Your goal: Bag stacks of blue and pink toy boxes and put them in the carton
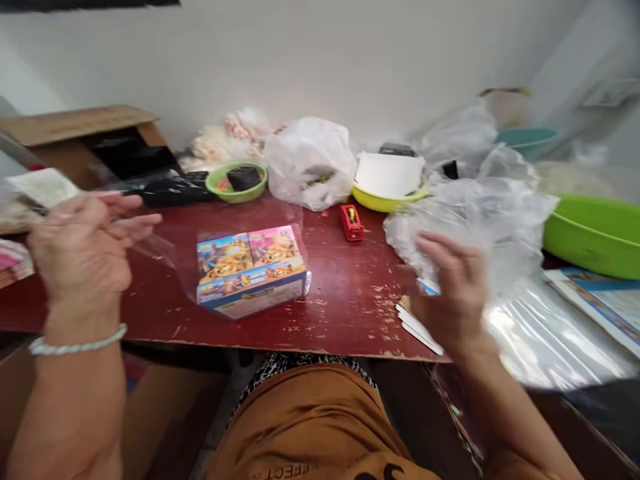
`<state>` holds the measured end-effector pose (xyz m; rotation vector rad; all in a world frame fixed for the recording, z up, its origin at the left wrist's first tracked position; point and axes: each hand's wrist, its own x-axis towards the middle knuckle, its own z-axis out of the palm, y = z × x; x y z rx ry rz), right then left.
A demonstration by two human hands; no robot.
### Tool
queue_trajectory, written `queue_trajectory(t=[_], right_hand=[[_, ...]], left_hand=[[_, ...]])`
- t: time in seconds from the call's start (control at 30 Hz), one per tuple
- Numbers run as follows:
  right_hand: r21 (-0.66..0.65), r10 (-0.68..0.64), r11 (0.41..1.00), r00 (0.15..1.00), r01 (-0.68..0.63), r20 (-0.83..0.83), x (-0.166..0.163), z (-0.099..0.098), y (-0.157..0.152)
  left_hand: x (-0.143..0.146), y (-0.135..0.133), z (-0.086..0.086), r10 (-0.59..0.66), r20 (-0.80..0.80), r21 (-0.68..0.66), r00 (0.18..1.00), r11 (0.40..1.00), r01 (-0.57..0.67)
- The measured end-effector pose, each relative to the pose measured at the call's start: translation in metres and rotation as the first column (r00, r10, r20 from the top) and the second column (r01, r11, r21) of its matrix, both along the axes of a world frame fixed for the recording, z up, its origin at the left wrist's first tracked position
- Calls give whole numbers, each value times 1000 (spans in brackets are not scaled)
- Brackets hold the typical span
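A small printed box (253, 270) with colourful cartoon-like pictures rests on the red table, inside a clear plastic bag (173, 263). The loose end of that bag stretches up to my left hand (93, 243), whose fingers pinch the film at the left. My right hand (453, 287) is smeared by motion, above the right part of the table. Just beside and under it lies a short stack of flat white-edged cards (417, 330). Whether its fingers hold anything is not visible.
A red tape dispenser (351, 223) stands mid-table. Behind are a green bowl (237, 195), a white plastic bag (313, 163) and a yellow basin (385, 200). Crumpled clear bags (470, 213), flat clear sleeves (560, 340) and a large green basin (595, 233) are right; an open carton (80, 127) is left.
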<state>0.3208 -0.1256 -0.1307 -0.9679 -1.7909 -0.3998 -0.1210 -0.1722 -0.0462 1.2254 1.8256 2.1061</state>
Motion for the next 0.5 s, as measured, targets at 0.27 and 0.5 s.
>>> queue_trajectory(t=[0.27, 0.5], right_hand=[[-56, 361, 929, 864, -366, 352, -270, 112, 47], [-367, 446, 885, 743, -286, 498, -274, 132, 98]], left_hand=[[4, -11, -2, -77, 167, 115, 983, 992, 58], [-20, -31, 13, -224, 201, 144, 954, 970, 197]])
